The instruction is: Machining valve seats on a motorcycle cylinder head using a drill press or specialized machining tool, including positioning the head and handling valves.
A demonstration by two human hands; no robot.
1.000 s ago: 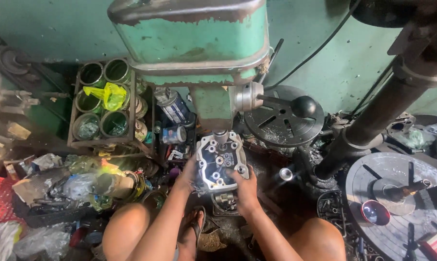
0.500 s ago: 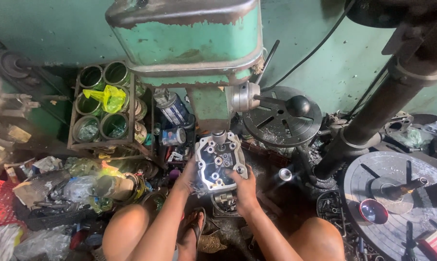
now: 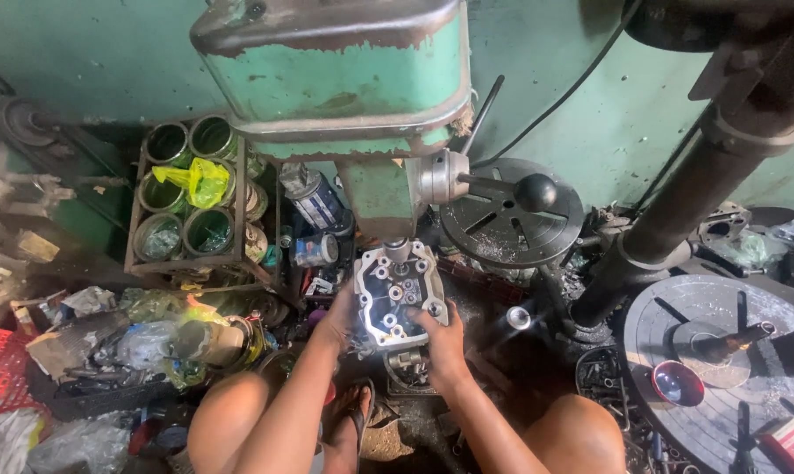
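Note:
A grey metal engine cylinder head lies face up under the spindle of a green drill press. My left hand grips its left edge and my right hand holds its lower right corner. Its top end sits just below the drill chuck. Both forearms reach in from below, between my bare knees.
A rack of open tins with a yellow bag stands at the left. Spray cans and scrap litter the floor around it. A round slotted metal table and the press's feed lever with a black knob are at the right, beside a thick dark column.
Both hands stay on the cylinder head, which sits in about the same spot beneath the chuck. The camera has shifted only slightly.

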